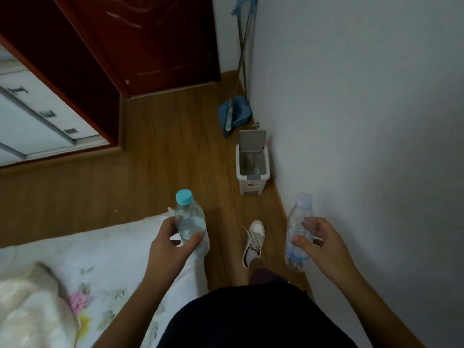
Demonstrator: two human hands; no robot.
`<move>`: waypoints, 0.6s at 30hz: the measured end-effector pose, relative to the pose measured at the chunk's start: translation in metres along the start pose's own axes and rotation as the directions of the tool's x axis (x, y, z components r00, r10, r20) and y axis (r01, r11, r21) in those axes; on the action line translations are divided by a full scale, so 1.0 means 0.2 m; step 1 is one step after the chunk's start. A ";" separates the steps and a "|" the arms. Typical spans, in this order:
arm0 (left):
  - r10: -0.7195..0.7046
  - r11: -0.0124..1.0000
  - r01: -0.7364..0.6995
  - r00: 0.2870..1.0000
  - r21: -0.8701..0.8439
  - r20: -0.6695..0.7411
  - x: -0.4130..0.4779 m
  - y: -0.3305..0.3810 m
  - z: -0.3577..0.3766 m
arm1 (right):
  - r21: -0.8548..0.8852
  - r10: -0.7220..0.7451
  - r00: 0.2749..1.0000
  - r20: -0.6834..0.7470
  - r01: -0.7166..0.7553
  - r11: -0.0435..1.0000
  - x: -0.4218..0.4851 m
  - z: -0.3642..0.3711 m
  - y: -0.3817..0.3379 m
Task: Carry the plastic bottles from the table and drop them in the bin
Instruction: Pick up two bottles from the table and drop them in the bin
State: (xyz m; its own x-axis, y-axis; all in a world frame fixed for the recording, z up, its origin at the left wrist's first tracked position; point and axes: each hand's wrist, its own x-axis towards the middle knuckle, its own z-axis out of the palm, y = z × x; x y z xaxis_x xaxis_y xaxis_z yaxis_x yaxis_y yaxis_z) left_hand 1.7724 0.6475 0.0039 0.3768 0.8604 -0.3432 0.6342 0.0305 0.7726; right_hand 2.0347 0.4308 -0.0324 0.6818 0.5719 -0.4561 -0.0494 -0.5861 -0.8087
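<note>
Left hand [170, 243] wrapped round teal-capped bottle [190, 222]; right hand [324, 243] pinching pale-capped bottle [298, 234]; bin [252, 164] centre-right, lid up; bottles best released directly over opening.

Place: a bedroom in a home, it seems, though the light is dim.
Bed [105, 249]: white floral sheet, lower left.
Floor [160, 151]: wood boards.
Door [163, 38]: dark red wood.
Corner: broom and dustpan [234, 111] against the white wall [351, 96].
</note>
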 end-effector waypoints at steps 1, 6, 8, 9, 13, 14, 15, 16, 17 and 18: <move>-0.016 1.000 0.016 1.000 0.002 -0.014 0.07 0.02 -0.01 | 0.004 -0.006 1.000 0.007 0.006 1.000 0.10 0.01 -0.04; -0.117 0.993 0.118 0.989 0.012 -0.089 0.38 0.14 -0.04 | -0.002 -0.055 0.995 0.085 0.056 0.998 0.57 0.07 -0.33; -0.134 0.991 0.136 0.985 0.013 -0.112 0.50 0.19 -0.03 | -0.016 -0.083 0.988 0.128 0.086 0.996 0.75 0.11 -0.44; -0.140 0.990 0.143 0.983 0.015 -0.115 0.56 0.21 -0.03 | -0.030 -0.099 0.984 0.145 0.105 0.994 0.83 0.12 -0.50; -0.156 0.987 0.158 0.983 0.021 -0.097 0.81 0.30 -0.03 | -0.070 -0.119 0.974 0.194 0.134 0.988 1.13 0.19 -0.68; -0.152 0.987 0.155 0.985 0.030 -0.086 0.87 0.31 -0.03 | -0.069 -0.111 0.974 0.200 0.127 0.990 1.18 0.20 -0.71; -0.149 0.988 0.152 0.986 0.040 -0.068 0.94 0.34 -0.03 | -0.068 -0.096 0.974 0.204 0.112 0.991 1.24 0.21 -0.72; -0.146 0.988 0.148 0.988 0.052 -0.045 1.01 0.35 -0.02 | -0.065 -0.085 0.975 0.207 0.100 0.993 1.29 0.23 -0.74; -0.139 0.988 0.140 0.990 0.060 -0.019 1.08 0.37 -0.01 | -0.059 -0.083 0.974 0.209 0.098 0.993 1.34 0.24 -0.75; -0.133 0.989 0.132 0.991 0.066 0.009 1.15 0.39 0.01 | -0.057 -0.076 0.977 0.201 0.089 0.994 1.39 0.25 -0.75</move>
State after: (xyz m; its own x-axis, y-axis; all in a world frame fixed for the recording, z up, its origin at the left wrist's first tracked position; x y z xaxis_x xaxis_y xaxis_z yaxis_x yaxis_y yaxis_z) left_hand 1.9101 0.8472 -0.0160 0.2947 0.8443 -0.4476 0.7217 0.1103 0.6833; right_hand 2.1951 0.7064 -0.0558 0.5227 0.7186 -0.4586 0.0537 -0.5647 -0.8236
